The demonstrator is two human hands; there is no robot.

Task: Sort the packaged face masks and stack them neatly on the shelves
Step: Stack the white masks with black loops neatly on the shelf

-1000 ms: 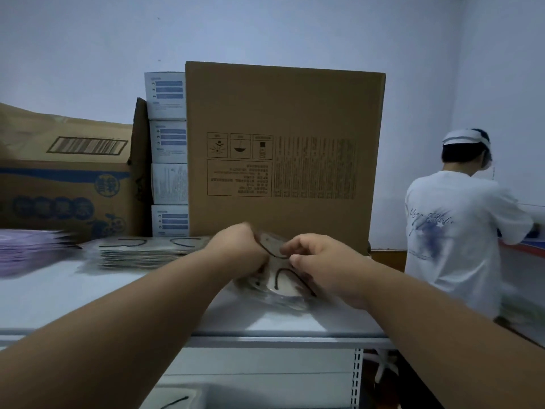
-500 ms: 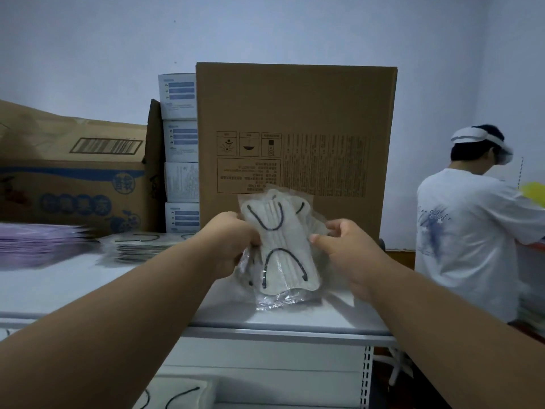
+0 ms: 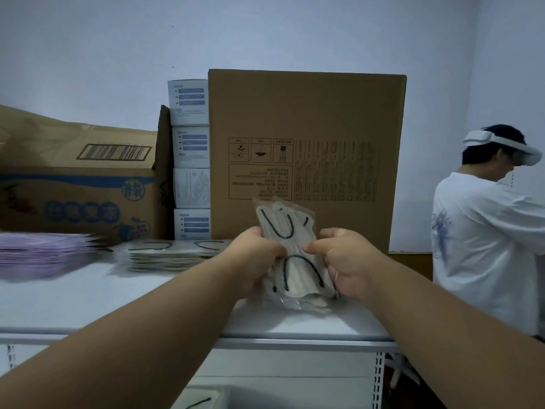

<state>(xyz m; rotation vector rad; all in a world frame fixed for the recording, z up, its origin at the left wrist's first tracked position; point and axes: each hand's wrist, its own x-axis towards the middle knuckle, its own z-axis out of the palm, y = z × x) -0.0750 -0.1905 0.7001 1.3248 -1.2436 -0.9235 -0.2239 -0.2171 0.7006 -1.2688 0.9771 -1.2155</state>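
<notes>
The left hand [image 3: 256, 261] and right hand [image 3: 346, 262] grip a bundle of packaged masks [image 3: 290, 255] upright from both sides, its lower edge on the shelf [image 3: 88, 299], near the large carton [image 3: 306, 160].

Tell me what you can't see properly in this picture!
Head view only:
- How many packaged masks are in the bundle: the left hand and right hand cover its sides.
- The print on the tall cardboard box: too small to read.
- The purple mask stack: blurred and cut off by the left edge.
- The other person: their hands are cut off by the right edge.
- The lower shelf: arms hide most of it.
</notes>
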